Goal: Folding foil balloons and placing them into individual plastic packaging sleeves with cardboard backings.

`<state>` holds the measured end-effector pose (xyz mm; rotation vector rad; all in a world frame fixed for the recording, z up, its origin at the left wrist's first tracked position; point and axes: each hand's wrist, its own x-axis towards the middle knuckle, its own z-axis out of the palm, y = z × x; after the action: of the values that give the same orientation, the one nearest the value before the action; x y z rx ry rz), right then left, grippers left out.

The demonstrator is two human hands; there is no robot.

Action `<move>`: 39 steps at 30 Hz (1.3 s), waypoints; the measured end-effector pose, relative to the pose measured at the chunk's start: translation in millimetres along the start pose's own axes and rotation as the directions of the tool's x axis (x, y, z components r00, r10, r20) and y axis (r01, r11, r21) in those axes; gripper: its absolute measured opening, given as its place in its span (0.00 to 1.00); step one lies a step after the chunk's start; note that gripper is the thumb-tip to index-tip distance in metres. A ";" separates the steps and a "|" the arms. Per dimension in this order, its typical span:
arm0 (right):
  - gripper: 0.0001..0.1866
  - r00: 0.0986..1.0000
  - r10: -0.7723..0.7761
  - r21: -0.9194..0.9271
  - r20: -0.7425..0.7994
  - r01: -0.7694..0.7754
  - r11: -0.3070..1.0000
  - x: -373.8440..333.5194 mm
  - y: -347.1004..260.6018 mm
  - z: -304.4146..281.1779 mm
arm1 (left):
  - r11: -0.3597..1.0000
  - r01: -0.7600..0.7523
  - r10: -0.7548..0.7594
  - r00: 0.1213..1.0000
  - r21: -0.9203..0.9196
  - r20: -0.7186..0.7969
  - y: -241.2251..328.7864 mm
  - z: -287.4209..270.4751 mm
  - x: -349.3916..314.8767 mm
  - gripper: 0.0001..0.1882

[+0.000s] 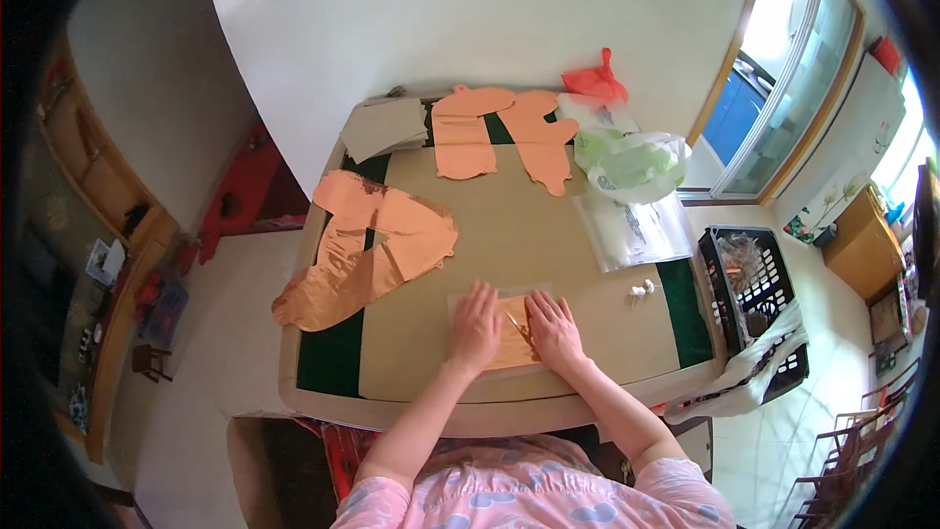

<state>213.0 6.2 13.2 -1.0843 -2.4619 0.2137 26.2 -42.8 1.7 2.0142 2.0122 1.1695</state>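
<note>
Both hands lie flat on a folded piece of rose-gold foil (pixel 510 351), which sits in or on a clear plastic sleeve near the table's front edge. My left hand (pixel 476 326) presses its left side, fingers stretched forward. On the right side rests my right hand (pixel 555 332), its fingers also extended. A wide, flat, uninflated foil balloon (pixel 401 235) in the same colour spreads out to the left, creased and shiny. Two more flat foil pieces lie at the back, one creased piece (pixel 464 145) and one slanted piece (pixel 541 137).
Brown board (pixel 509 225) covers most of the green-topped table. Grey cards (pixel 384 129) lie back left. At right are a green-white plastic bag (pixel 634 165), clear plastic packets (pixel 632 235), small white bits (pixel 642 289) and a black crate (pixel 749 269). A red bag (pixel 597 81) stands behind.
</note>
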 end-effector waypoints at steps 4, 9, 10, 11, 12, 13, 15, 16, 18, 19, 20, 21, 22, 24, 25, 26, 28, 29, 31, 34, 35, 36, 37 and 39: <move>0.24 1.000 0.007 0.003 0.016 -0.007 1.000 -0.6 2.1 0.3 | 0.990 -0.014 -0.027 0.960 0.142 0.279 11.8 7.7 -12.6 0.39; 0.27 0.997 0.051 -0.106 0.052 -0.045 0.993 -2.4 -4.8 -4.6 | 0.960 -0.016 -0.071 0.951 0.278 0.302 17.2 4.7 -15.2 0.42; 0.27 0.997 0.059 -0.113 0.048 -0.054 0.992 -2.2 -4.9 -4.8 | 0.962 -0.025 -0.062 0.950 0.271 0.305 19.0 3.3 -13.7 0.42; 0.27 0.995 0.081 -0.121 0.064 -0.073 0.990 -2.6 -5.1 -4.7 | 0.959 -0.041 -0.057 0.942 0.282 0.331 21.0 0.7 -12.5 0.41; 0.28 0.991 0.103 -0.128 0.080 -0.092 0.987 -2.7 -3.7 -5.3 | 0.955 -0.057 -0.053 0.933 0.292 0.356 21.1 -0.5 -11.6 0.40; 0.28 0.991 0.106 -0.133 0.077 -0.095 0.987 -1.2 0.5 -7.3 | 0.956 -0.062 -0.047 0.934 0.288 0.355 17.8 0.2 -13.4 0.40; 0.29 0.979 0.059 -0.086 0.194 -0.043 0.995 6.6 17.8 -10.9 | 0.940 -0.057 -0.068 0.935 0.335 0.349 10.3 2.7 -18.0 0.39; 0.26 0.996 0.071 -0.146 0.061 -0.062 0.987 13.9 47.1 -9.9 | 0.941 -0.063 -0.062 0.934 0.333 0.352 13.0 2.8 -15.4 0.39; 0.21 0.931 0.357 -0.085 0.071 -0.351 0.932 38.0 128.2 -20.4 | 0.947 -0.076 -0.042 0.934 0.313 0.353 20.8 0.6 -12.4 0.39; 0.15 0.910 0.237 -0.048 -0.340 -0.269 0.962 49.5 138.8 -30.6 | 0.946 -0.070 -0.052 0.932 0.318 0.358 20.3 -1.0 -15.7 0.39; 0.19 0.922 0.266 -0.143 -0.283 -0.315 0.938 60.9 142.5 -47.8 | 0.943 -0.063 -0.056 0.937 0.327 0.344 17.8 -4.1 -18.3 0.39; 0.20 0.902 0.347 -0.173 -0.258 -0.397 0.902 63.4 162.2 -48.8 | 0.943 -0.078 -0.035 0.942 0.322 0.333 19.4 -2.3 -13.8 0.39; 0.21 0.874 0.426 -0.203 -0.234 -0.472 0.858 65.0 179.5 -45.6 | 0.943 -0.085 -0.029 0.942 0.323 0.333 20.5 -0.1 -11.6 0.39; 0.17 0.879 0.422 -0.178 -0.223 -0.463 0.868 69.0 192.4 -45.1 | 0.926 -0.108 -0.013 0.948 0.361 0.318 20.1 -1.5 -13.5 0.39; 0.14 0.876 0.437 -0.091 -0.204 -0.462 0.882 69.9 199.4 -45.2 | 0.925 -0.110 -0.012 0.948 0.363 0.317 20.9 -1.1 -13.6 0.39; 0.11 0.873 0.452 -0.004 -0.184 -0.460 0.888 70.0 205.5 -44.1 | 0.930 -0.106 -0.017 0.944 0.351 0.328 21.7 -0.2 -13.3 0.39; 0.09 0.882 0.404 0.007 -0.243 -0.415 0.910 71.7 202.9 -45.1 | 0.934 -0.095 -0.029 0.940 0.344 0.339 19.2 -0.1 -14.8 0.39; 0.06 0.885 0.352 0.015 -0.305 -0.365 0.931 75.9 190.8 -52.9 | 0.931 -0.099 -0.029 0.940 0.352 0.341 18.6 -1.7 -14.8 0.39; 0.03 0.919 0.202 0.119 -0.339 -0.171 0.978 81.0 163.4 -62.7 | 0.928 -0.105 -0.024 0.940 0.357 0.341 18.0 -1.3 -13.4 0.39; 0.04 0.966 -0.050 -0.047 -0.253 0.039 0.998 89.3 115.0 -43.3 | 0.929 -0.088 -0.046 0.936 0.360 0.348 16.6 -0.4 -17.5 0.39; 0.04 0.971 -0.093 -0.066 -0.222 0.080 0.995 93.9 106.3 -36.6 | 0.926 -0.092 -0.047 0.934 0.366 0.354 19.1 -2.2 -14.1 0.38; 0.05 0.972 -0.136 -0.083 -0.191 0.122 0.989 98.7 101.0 -29.5 | 0.923 -0.095 -0.049 0.932 0.373 0.358 21.1 -3.5 -11.4 0.38; 0.08 0.969 -0.167 -0.069 -0.180 0.157 0.985 104.8 97.1 -23.2 | 0.923 -0.097 -0.045 0.934 0.373 0.355 22.5 -3.8 -10.2 0.38; 0.08 0.975 -0.144 -0.084 -0.169 0.131 0.988 114.7 96.1 -19.9 | 0.934 -0.075 -0.069 0.922 0.350 0.381 24.8 -4.3 -7.8 0.38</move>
<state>217.4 154.9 39.1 -0.9148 -2.3894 -0.0138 45.6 -55.2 14.6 2.1812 2.1182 0.3613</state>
